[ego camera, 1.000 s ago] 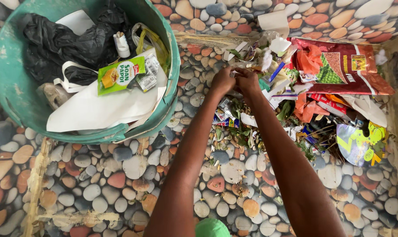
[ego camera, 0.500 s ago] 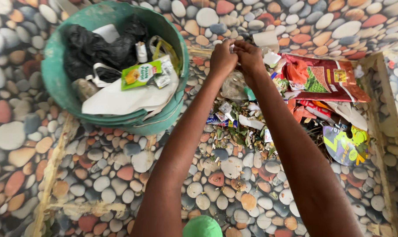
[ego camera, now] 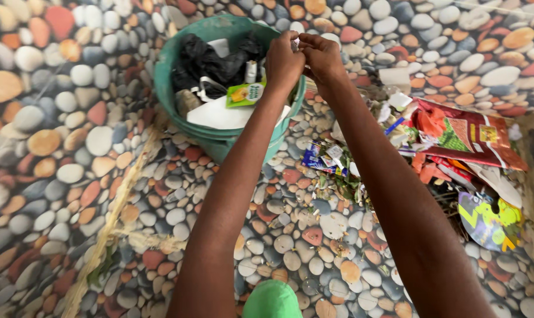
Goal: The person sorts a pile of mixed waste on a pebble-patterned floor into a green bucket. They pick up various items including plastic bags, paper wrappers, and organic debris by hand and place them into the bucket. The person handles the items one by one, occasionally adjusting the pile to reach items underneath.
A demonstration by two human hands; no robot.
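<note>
The floor (ego camera: 61,176) carries a printed pebble pattern, with a strip of dry fibre (ego camera: 111,218) lying along it at the left. Next comes the green bucket (ego camera: 172,70), which holds a black bag (ego camera: 211,59), white sheet (ego camera: 217,115), a small green packet (ego camera: 244,94) and a small white bottle (ego camera: 251,70). Above the bucket's right rim, the left hand (ego camera: 283,62) and right hand (ego camera: 323,56) meet fingertip to fingertip. Both pinch a small scrap (ego camera: 294,42) between thumb and forefinger; the scrap is pale and mostly hidden, so its material cannot be told. It sits directly over the rim, clear of the contents below. Judging by how little of it shows, the scrap is very light, thin and limp (likely a bit of wrapper or film), so it should need only a light pinch and may flutter or cling to the fingers. The best hold is at its edge, with the fingertips close together, as now. Right of the arms lies a litter pile (ego camera: 343,171) of blue and white sachets and leaf scraps, then a red foil bag (ego camera: 467,138), and at the far right a purple and yellow wrapper (ego camera: 488,221). A green rounded object (ego camera: 273,300) shows at the bottom edge, between the forearms.
</note>
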